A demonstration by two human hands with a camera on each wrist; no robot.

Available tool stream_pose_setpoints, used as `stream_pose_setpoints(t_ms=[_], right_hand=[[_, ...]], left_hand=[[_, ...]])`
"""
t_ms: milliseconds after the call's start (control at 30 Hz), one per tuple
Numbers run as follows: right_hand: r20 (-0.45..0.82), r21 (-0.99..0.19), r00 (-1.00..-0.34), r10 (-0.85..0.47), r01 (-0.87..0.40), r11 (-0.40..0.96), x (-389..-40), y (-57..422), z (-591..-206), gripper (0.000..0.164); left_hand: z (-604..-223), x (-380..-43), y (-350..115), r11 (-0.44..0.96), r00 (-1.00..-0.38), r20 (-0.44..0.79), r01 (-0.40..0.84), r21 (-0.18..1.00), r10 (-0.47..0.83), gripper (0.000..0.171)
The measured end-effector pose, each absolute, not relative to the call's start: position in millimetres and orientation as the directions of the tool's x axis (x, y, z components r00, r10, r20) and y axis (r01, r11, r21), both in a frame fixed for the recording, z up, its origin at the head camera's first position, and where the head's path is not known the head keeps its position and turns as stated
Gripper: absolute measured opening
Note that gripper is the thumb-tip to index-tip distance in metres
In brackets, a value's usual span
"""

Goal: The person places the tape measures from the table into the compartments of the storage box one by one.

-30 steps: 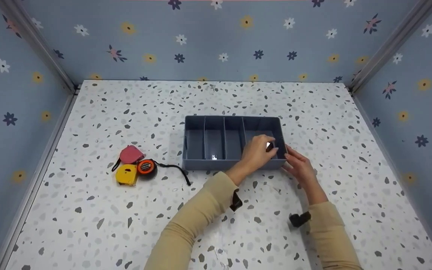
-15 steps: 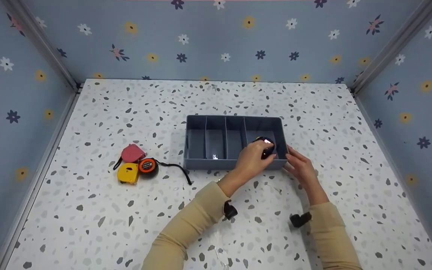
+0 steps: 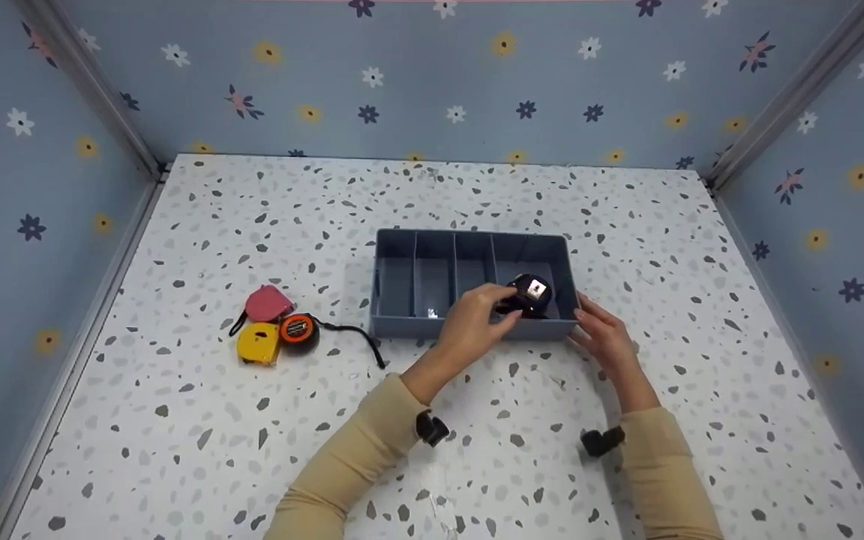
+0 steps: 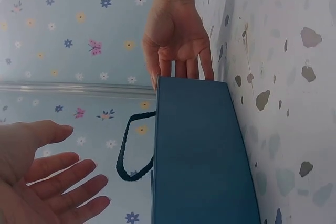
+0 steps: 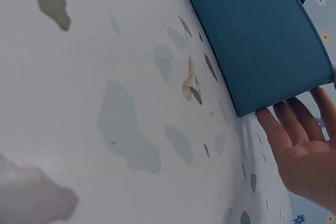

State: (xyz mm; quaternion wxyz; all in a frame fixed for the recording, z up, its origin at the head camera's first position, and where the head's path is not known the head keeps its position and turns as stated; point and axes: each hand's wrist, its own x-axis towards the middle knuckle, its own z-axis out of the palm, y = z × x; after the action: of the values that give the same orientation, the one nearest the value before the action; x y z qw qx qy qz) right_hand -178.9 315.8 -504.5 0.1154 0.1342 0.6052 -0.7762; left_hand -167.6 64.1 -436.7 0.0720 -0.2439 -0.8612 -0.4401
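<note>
A grey-blue divided box point(image 3: 432, 327) stands on the speckled table. In its wide right compartment lies a black rounded tape measure point(image 3: 534, 294) with a shiny label. My left hand point(image 3: 469, 319) is just left of it over the front rim, fingers apart. The left wrist view has that hand point(image 4: 52, 177) with spread fingers and nothing in them, while a dark strap loop point(image 4: 124, 150) sticks out past the box's rim. My right hand point(image 3: 608, 334) rests its fingers against the box's right end; the right wrist view shows the fingertips point(image 5: 265, 116) touching that wall.
To the left of the box, a pink tape measure point(image 3: 267, 303), a yellow tape measure point(image 3: 258, 343) and an orange-and-black tape measure point(image 3: 298, 334) lie close together. A black strap point(image 3: 361, 332) runs from the orange one towards the box. Flowered walls point(image 3: 432, 82) enclose the table.
My left hand has let go of the black tape measure and drawn back to the left, leaving it in the right compartment. The right hand keeps its place at the box's end.
</note>
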Motion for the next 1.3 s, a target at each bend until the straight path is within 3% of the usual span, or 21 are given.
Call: stream_pose_setpoints(t_ms=[533, 967, 1300], right_hand=[[-0.330, -0.913, -0.943, -0.028, 0.327, -0.245, -177, 316, -506, 0.055], [-0.326, -0.915, -0.945, -0.026, 0.322, -0.243, -177, 317, -505, 0.056], [-0.313, -0.906, -0.949, -0.021, 0.305, -0.293, -176, 315, -507, 0.052]], left_hand=[[-440, -163, 26, 0.482, -0.877, 0.317, 0.467, 0.741, 0.362, 0.034], [-444, -163, -8, 0.508, -0.876, 0.371, 0.482, 0.714, 0.309, 0.033], [-453, -161, -33, 0.501, -0.901, 0.329, 0.432, 0.750, 0.284, 0.035]])
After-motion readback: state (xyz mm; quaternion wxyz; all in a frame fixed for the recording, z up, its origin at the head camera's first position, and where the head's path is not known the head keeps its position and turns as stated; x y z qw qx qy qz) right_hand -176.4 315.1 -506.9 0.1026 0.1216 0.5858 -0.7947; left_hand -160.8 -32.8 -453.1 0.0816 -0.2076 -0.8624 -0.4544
